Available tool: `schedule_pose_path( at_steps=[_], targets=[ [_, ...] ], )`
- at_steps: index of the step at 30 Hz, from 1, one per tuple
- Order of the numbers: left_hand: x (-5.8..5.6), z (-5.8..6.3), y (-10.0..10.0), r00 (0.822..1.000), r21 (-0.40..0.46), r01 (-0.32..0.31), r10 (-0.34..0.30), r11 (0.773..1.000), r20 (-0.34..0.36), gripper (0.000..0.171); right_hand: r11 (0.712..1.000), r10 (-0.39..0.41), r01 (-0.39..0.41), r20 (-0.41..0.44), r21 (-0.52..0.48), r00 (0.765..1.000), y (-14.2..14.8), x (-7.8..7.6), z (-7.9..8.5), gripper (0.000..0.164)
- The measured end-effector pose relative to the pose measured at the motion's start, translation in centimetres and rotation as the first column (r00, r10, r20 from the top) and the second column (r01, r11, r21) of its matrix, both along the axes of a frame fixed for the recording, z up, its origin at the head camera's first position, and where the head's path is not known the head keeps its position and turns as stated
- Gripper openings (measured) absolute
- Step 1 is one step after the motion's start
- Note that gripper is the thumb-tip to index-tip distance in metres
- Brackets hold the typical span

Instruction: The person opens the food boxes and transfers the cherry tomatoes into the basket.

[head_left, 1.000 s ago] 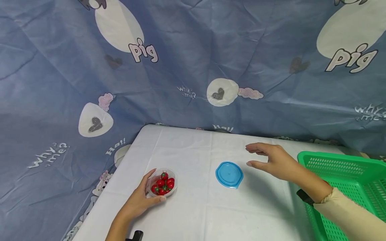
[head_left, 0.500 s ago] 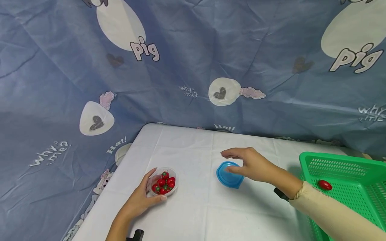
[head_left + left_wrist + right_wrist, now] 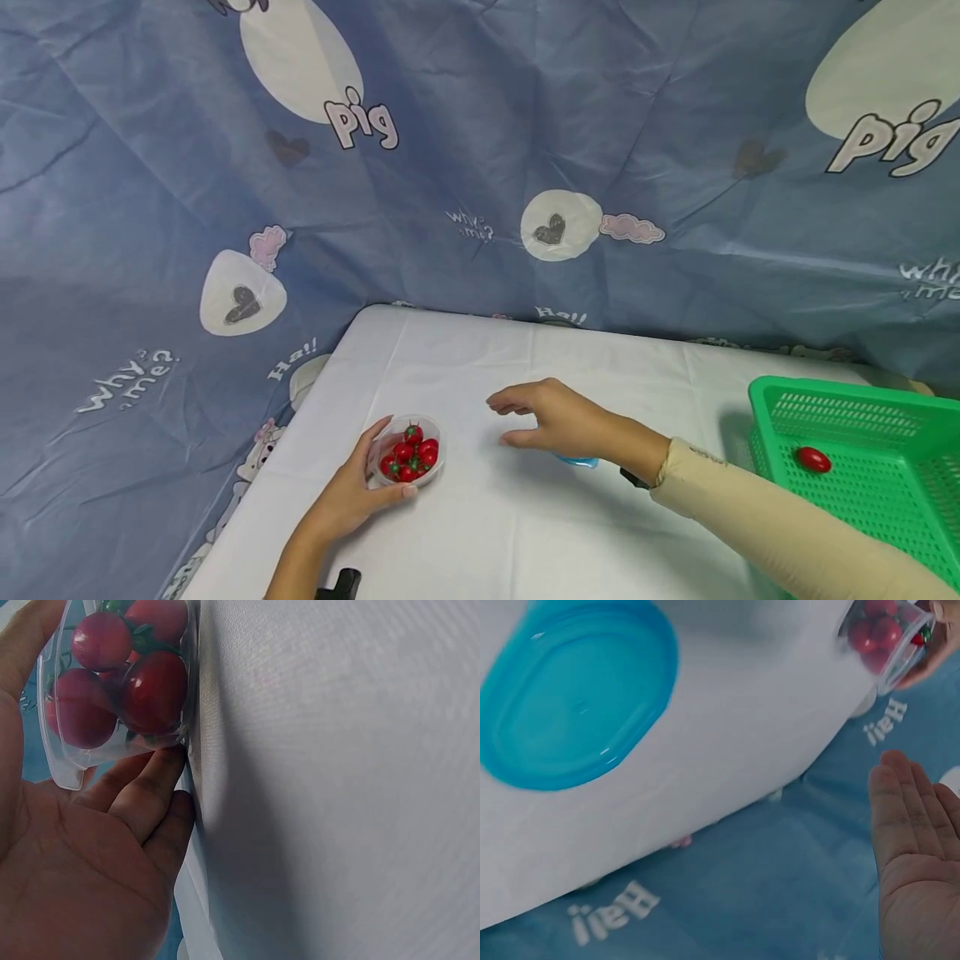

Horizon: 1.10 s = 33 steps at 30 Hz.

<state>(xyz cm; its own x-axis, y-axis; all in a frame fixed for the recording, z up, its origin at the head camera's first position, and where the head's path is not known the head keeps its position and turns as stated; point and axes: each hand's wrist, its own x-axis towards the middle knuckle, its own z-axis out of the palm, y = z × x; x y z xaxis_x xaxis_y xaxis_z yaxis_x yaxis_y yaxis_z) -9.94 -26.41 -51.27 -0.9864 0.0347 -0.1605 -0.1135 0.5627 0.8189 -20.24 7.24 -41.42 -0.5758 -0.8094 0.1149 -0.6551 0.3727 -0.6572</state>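
Observation:
A clear plastic container (image 3: 386, 442) stands on the white-covered table at the left, filled with several red cherry tomatoes (image 3: 407, 451). My left hand (image 3: 347, 498) grips its side, thumb at the near edge and fingers round the far side. In the left wrist view those fingers (image 3: 142, 795) lie against the container wall, low by the cloth. My right hand (image 3: 555, 419) hovers over the middle of the table, palm facing left, fingers extended and holding nothing. Beneath its wrist lies a blue lid (image 3: 577, 462), mostly hidden in the head view; the right wrist view shows it broadly.
A green perforated basket (image 3: 847, 385) stands at the right, with one red oval tomato (image 3: 813, 459) in it. The right sleeve (image 3: 780, 508) passes over the basket's near corner. Behind the table (image 3: 465, 542) hangs a blue patterned cloth (image 3: 420, 258).
My right hand has travelled left from beside the basket, across the blue lid, toward the container. The tomato in the basket has come into view. My left hand keeps its hold.

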Motion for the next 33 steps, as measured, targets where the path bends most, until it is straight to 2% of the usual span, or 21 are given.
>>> schedule_pose_path(
  at_steps=[8, 17, 25, 30, 33],
  targets=[
    [0.5, 0.2, -0.1, 1.0, -0.03, -0.012, 0.012, 0.999, 0.01, 0.103, 0.996, 0.091, -0.091, 0.019, 0.008, 0.996, -5.3, 0.5, -1.3, 0.046],
    [0.2, 0.2, -0.2, 1.0, 0.027, 0.005, -0.005, 1.0, 0.006, 0.104, 0.984, 0.176, -0.177, -0.074, 0.001, 0.981, -10.1, 1.3, -2.8, 0.045],
    [0.4, 0.0, -0.2, 1.0, 0.07, 0.017, -0.018, 0.997, 0.012, 0.102, 0.979, 0.201, -0.197, -0.082, 0.052, 0.976, -12.5, 1.7, -3.6, 0.046],
    [0.2, 0.0, -0.4, 1.0, 0.046, 0.021, -0.021, 0.999, -0.007, 0.102, 0.981, 0.193, -0.189, -0.07, 0.052, 0.979, -13.6, 1.5, -4.0, 0.039],
    [0.2, -0.2, -0.5, 1.0, 0.081, 0.028, -0.028, 0.996, -0.007, 0.102, 0.98, 0.195, -0.191, -0.073, 0.054, 0.978, -14.2, 1.2, -4.6, 0.036]
  ],
)
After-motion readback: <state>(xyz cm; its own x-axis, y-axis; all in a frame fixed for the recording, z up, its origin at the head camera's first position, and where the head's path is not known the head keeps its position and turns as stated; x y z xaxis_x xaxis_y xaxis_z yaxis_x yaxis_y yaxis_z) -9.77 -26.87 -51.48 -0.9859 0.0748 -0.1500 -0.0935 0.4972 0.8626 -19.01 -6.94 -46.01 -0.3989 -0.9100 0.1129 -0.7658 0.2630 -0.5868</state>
